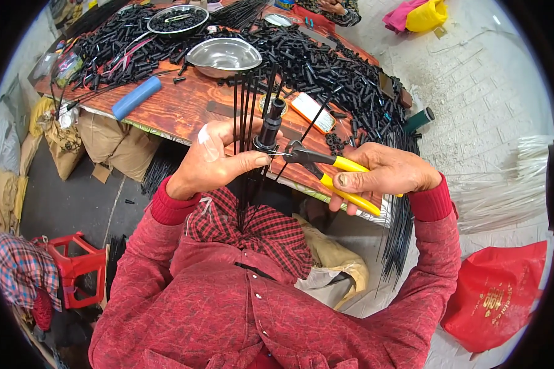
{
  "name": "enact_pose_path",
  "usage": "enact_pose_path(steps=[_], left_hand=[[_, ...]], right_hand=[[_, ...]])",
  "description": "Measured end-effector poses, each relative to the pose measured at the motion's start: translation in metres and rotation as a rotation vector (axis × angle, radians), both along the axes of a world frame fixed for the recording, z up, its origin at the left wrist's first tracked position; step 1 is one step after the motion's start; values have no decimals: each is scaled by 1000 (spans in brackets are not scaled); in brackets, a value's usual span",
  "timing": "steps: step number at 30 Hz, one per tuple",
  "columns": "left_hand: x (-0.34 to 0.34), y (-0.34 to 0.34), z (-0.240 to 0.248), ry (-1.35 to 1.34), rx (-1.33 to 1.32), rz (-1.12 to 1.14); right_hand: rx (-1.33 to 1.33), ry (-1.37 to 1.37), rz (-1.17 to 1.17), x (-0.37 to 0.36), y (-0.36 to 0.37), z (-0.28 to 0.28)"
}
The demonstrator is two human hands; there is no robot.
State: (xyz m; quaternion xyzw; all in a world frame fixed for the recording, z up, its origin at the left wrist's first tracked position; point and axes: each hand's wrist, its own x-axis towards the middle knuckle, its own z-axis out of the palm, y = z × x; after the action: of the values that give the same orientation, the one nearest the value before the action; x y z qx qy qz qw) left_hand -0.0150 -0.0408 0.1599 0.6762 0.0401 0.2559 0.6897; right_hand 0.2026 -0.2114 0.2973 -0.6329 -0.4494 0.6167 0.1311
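My left hand (212,161) grips a black plastic tube-shaped hub (269,130) between thumb and fingers, with a white bandage or tape on the hand. Several thin black rods (244,114) stand around the hub and run down towards my lap. In my right hand (391,171) is a pair of pliers (305,155) with black jaws and yellow handles. The jaws are at the flange of the hub, beside a thin wire (276,153). Whether they bite on the wire is too small to tell.
Black plastic parts (326,67) are heaped over the reddish wooden table (197,92). A metal bowl (224,55), a blue roll (136,98) and a white-and-orange box (313,113) lie there. Sacks, a red stool (83,269) and a red bag (495,298) surround me. Another person's hand (332,6) shows beyond.
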Motion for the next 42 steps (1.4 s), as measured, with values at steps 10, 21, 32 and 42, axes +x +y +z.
enact_pose_path(steps=[10,21,32,42], left_hand=[[1,3,-5,5,-1,40],[0,4,-2,16,-13,31],[3,5,-4,-20,-14,43],[4,5,-2,6,0,-15]], right_hand=[[-51,71,-25,7,-1,0],[-71,187,-73,9,-3,-21],[89,172,-221,2,-9,-31],[673,189,-453,-37,1,-90]])
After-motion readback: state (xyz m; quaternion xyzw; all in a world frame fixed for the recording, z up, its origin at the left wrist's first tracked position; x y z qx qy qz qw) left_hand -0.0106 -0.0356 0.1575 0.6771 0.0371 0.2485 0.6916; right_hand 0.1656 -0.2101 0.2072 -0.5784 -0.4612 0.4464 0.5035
